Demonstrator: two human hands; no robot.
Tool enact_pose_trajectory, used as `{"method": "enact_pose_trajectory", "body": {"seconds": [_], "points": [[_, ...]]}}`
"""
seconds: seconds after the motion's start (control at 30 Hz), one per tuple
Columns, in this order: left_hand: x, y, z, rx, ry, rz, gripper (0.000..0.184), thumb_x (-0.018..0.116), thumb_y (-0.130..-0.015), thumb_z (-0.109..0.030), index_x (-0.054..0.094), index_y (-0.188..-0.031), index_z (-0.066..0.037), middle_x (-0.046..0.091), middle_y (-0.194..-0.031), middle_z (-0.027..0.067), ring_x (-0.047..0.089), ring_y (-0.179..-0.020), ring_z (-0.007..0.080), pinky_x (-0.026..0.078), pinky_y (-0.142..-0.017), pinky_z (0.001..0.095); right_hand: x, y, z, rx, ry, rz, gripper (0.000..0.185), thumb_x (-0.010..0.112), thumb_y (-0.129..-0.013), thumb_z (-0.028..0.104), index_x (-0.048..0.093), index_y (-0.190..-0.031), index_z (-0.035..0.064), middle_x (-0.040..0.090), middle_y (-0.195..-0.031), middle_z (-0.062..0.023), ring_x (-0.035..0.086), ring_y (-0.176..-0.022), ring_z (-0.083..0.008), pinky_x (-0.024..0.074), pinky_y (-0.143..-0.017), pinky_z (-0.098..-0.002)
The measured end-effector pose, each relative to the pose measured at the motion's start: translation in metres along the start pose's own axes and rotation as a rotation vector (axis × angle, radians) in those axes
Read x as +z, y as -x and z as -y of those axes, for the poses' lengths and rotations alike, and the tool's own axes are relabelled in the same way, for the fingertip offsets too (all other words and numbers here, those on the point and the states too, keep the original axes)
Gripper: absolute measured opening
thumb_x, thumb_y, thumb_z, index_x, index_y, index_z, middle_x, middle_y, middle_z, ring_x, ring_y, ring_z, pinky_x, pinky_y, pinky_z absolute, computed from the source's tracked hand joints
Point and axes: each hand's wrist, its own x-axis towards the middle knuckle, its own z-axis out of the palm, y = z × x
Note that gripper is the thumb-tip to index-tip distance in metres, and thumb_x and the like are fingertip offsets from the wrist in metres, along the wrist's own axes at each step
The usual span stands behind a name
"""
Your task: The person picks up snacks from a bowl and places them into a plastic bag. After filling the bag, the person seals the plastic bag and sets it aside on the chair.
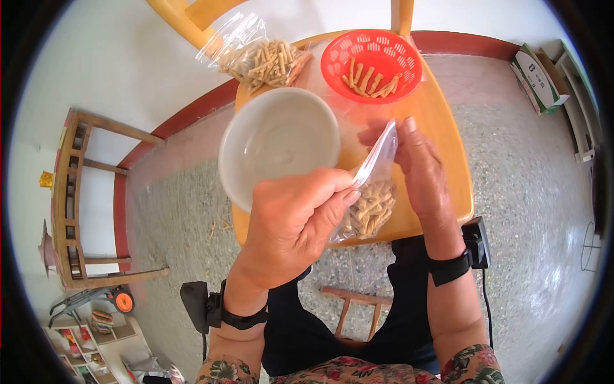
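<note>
A clear zip bag (372,208) of short, beige, stick-like pieces hangs over the front of the wooden chair seat. My left hand (295,214) is closed, pinching the bag's top edge between thumb and forefinger. Around the far end of that edge is my right hand (422,169), thumb on one side and fingers partly hidden on the other. Beside my left hand stands a wide pale bowl (233,150). Beyond the hands, a red plastic basket (409,54) holds several beige sticks (366,78). A second clear bag (272,64), full of similar sticks, lies at the back left.
The yellow wooden chair (451,163) serves as the work surface, its backrest at the far side. A small wooden stool (355,296) shows between my legs. At left stands a wooden frame (75,192); at right, a cardboard box (537,80). Bits lie on the speckled floor (182,211).
</note>
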Motion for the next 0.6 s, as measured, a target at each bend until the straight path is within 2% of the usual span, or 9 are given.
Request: {"method": "enact_pose_trajectory", "body": {"seconds": [0.07,0.13,0.17,0.23,0.3,0.33,0.4,0.5,0.6], "points": [[0.000,-0.006,-0.008,0.036,-0.014,0.023,0.007,0.057,-0.079,-0.005,0.058,-0.078,0.002,0.056,-0.058,0.0027,0.052,-0.049,0.0066,0.039,-0.045,0.0186,-0.006,-0.001,-0.006,0.110,-0.073,0.068,0.049,0.026,-0.092,0.036,0.051,-0.107,-0.0038,0.057,-0.098,-0.0136,0.054,-0.093,-0.0195,0.0401,-0.084,-0.0313],[-0.004,-0.011,-0.016,-0.043,0.038,0.045,0.005,0.057,-0.078,-0.003,0.055,-0.081,0.001,0.051,-0.058,0.0075,0.050,-0.049,0.0142,0.038,-0.046,0.0239,-0.010,-0.002,-0.014,0.127,-0.160,0.054,0.048,0.032,-0.090,0.039,0.054,-0.104,-0.0019,0.058,-0.096,-0.0114,0.054,-0.090,-0.0177,0.0402,-0.083,-0.0297],[-0.007,-0.013,-0.020,-0.036,0.036,0.048,0.005,0.057,-0.078,-0.003,0.055,-0.081,0.001,0.051,-0.058,0.0075,0.050,-0.049,0.0142,0.038,-0.046,0.0239,-0.012,-0.002,-0.019,0.154,-0.243,0.046,0.048,0.038,-0.088,0.042,0.057,-0.101,-0.0001,0.059,-0.094,-0.0091,0.055,-0.087,-0.0159,0.0404,-0.081,-0.0282],[-0.017,-0.020,-0.031,-0.110,0.119,0.063,0.006,0.056,-0.079,-0.004,0.055,-0.082,0.001,0.052,-0.059,0.0040,0.050,-0.050,0.0083,0.038,-0.046,0.0207,-0.016,-0.005,-0.026,0.181,-0.289,0.046,0.049,0.037,-0.088,0.042,0.056,-0.104,0.0000,0.059,-0.094,-0.0086,0.054,-0.089,-0.0167,0.0401,-0.083,-0.0304],[-0.024,-0.028,-0.042,-0.044,0.093,0.039,0.006,0.056,-0.080,-0.004,0.056,-0.081,0.002,0.053,-0.061,0.0009,0.048,-0.051,0.0042,0.037,-0.047,0.0180,-0.015,-0.003,-0.023,0.325,-0.660,0.224,0.054,0.036,-0.088,0.047,0.048,-0.114,0.0006,0.056,-0.105,-0.0109,0.052,-0.100,-0.0204,0.0379,-0.089,-0.0340],[-0.026,-0.031,-0.045,-0.093,0.209,-0.020,0.006,0.056,-0.080,-0.004,0.056,-0.081,0.002,0.054,-0.062,0.0010,0.048,-0.051,0.0045,0.038,-0.047,0.0177,-0.012,0.000,-0.020,0.317,-0.659,0.233,0.054,0.036,-0.088,0.047,0.048,-0.114,0.0006,0.056,-0.105,-0.0109,0.052,-0.100,-0.0204,0.0379,-0.089,-0.0340],[-0.029,-0.038,-0.050,-0.133,0.362,-0.119,0.008,0.054,-0.082,-0.004,0.057,-0.081,0.003,0.053,-0.063,0.0012,0.048,-0.051,0.0049,0.038,-0.047,0.0175,0.000,0.006,-0.010,0.334,-0.980,0.318,0.066,0.028,-0.086,0.054,0.031,-0.127,0.0019,0.042,-0.124,-0.0150,0.044,-0.113,-0.0271,0.0350,-0.095,-0.0381],[-0.028,-0.042,-0.043,-0.164,0.510,-0.206,0.010,0.053,-0.083,-0.006,0.057,-0.081,0.003,0.053,-0.062,0.0012,0.049,-0.052,0.0050,0.039,-0.048,0.0181,0.015,0.016,-0.007,0.252,-1.148,0.319,0.071,0.028,-0.082,0.059,0.027,-0.130,0.0057,0.037,-0.129,-0.0138,0.041,-0.114,-0.0282,0.0331,-0.097,-0.0407],[-0.029,-0.037,-0.028,-0.214,0.498,-0.119,0.013,0.053,-0.084,-0.010,0.057,-0.082,0.003,0.053,-0.063,0.0012,0.050,-0.052,0.0055,0.040,-0.049,0.0185,0.017,0.018,-0.012,0.240,-1.031,0.265,0.071,0.035,-0.081,0.058,0.026,-0.130,0.0064,0.038,-0.129,-0.0117,0.040,-0.116,-0.0264,0.0320,-0.098,-0.0407]]}}
